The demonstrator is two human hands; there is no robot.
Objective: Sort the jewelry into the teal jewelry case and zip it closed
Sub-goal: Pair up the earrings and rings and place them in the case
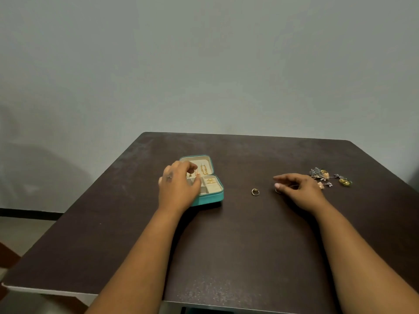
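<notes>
Far left: floor and a dark skirting strip beyond the worktop edge; the near-left corner shows a pale underside lip. Dark brown surface, speckled with dust.

Left of centre: teal jewelry case lying open, cream lining, lid half toward the wall, tray half toward the person. Gold pieces sit in the lid half; smaller gold items in a tray compartment. Which compartment each occupies is hard to make out. Left hand rests over the case's left side, fingers curled down into the interior and hiding that part; whether they pinch anything cannot be told. A small dark mark on the back of the hand, unreadable.

Centre: a single ring lies alone on the bare worktop between case and right hand, apart from both.

Right: right hand, forefinger extended leftward, thumb and other fingers curled together over a second small ring at the thumb tip, seemingly pinching it; the grip is partly hidden. Just beyond the hand, a cluster of earrings, grey-blue, gold and green, details blurred.

No writing or brand legible anywhere. Open worktop lies in front of both forearms and behind the case up to the far edge.
</notes>
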